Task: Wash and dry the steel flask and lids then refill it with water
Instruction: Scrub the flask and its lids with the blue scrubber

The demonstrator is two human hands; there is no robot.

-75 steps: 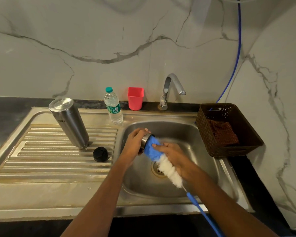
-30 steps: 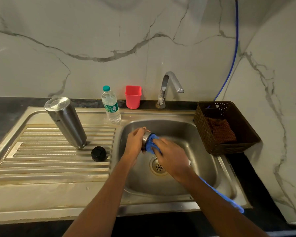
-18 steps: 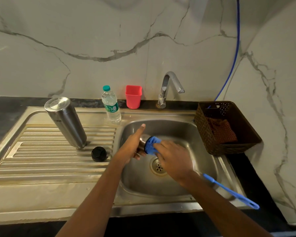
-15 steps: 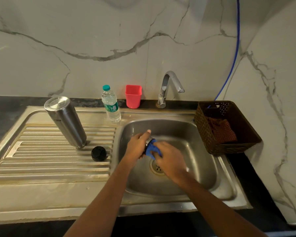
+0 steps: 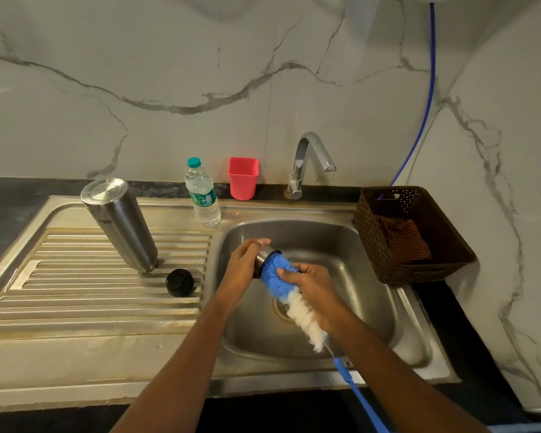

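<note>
Over the sink basin [image 5: 372, 323] my left hand [image 5: 243, 267] grips a small steel lid [image 5: 262, 260], its opening turned to the right. My right hand [image 5: 313, 290] holds a bottle brush [image 5: 275, 275] by its bristles; the blue bristle end is pushed into the lid, the white bristles and blue handle trail toward me. The steel flask [image 5: 119, 223] stands upside down on the ribbed drainboard [image 5: 75, 289] at the left. A black inner lid [image 5: 180, 282] lies on the drainboard next to the basin.
A plastic water bottle [image 5: 202, 195] and a red cup [image 5: 243, 177] stand behind the basin, left of the tap [image 5: 306, 160]. A brown basket [image 5: 444, 267] holding a brown cloth [image 5: 402, 239] sits on the right. A blue hose [image 5: 425, 114] runs down the wall.
My right hand has drawn the brush back out, so the white bristles and handle show again below it. The left hand keeps its grip on the steel lid over the basin.
</note>
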